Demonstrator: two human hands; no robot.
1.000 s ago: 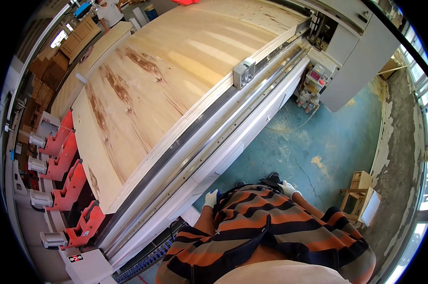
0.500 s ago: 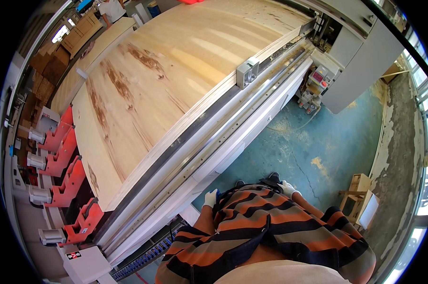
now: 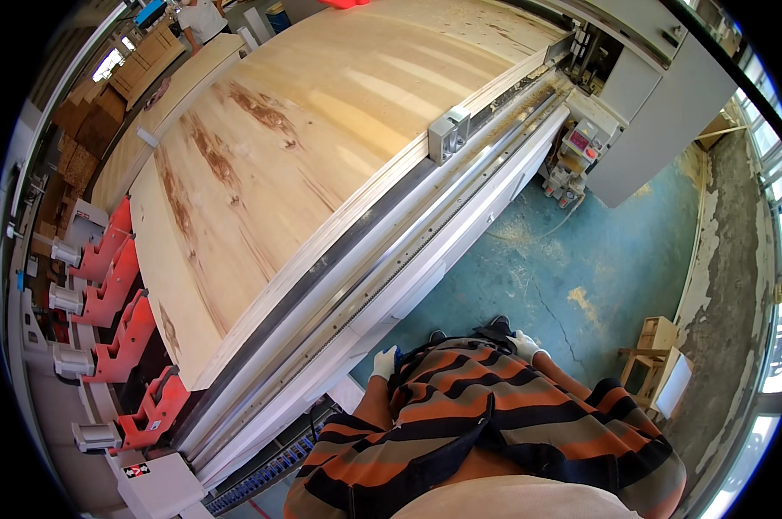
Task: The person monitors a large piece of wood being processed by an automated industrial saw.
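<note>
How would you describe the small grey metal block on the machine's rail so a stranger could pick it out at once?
Start at the huge pale wooden panel lying on the machine bed. Follow its right-hand edge, where a long metal rail runs alongside. The grey block stands about halfway up that edge, the only boxy piece rising above the panel; the red clamps sit on the opposite end.

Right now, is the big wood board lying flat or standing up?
Lying flat: the wood board rests face-up on the machine bed, its whole grain showing.

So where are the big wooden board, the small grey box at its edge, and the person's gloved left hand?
Wooden board [image 3: 321,130]: head view, middle of its pale top face.
Grey box [image 3: 447,134]: head view, on its front face.
Left hand [image 3: 384,363]: head view, back of the white glove.
</note>
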